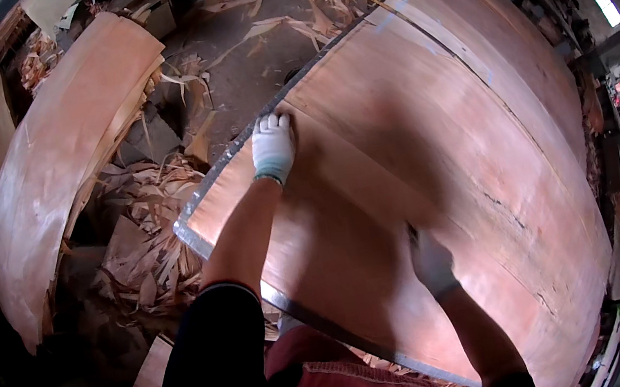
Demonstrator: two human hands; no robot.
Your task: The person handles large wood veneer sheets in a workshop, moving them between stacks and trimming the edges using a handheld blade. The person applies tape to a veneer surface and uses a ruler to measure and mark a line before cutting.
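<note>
A wide sheet of reddish wood veneer point(373, 174) lies in front of me on a table with a grey edge strip point(225, 157). Near the sheet's far left edge, my left hand point(274, 147), in a white knit glove with a teal cuff, presses down with its fingers laid on the wood. My right hand point(431, 261), also gloved, is over the middle of the sheet and smeared by motion. A small dark tool tip point(413, 232) shows at its fingers; its kind cannot be made out. A dark seam runs across the sheet beside my left hand.
To the left stands a stack of curved-looking veneer sheets point(71, 153). Torn veneer scraps point(144, 214) are heaped between it and the table. More strips litter the floor point(238, 65) beyond. A long thin yellowish strip point(459, 51) crosses the sheet's far right part.
</note>
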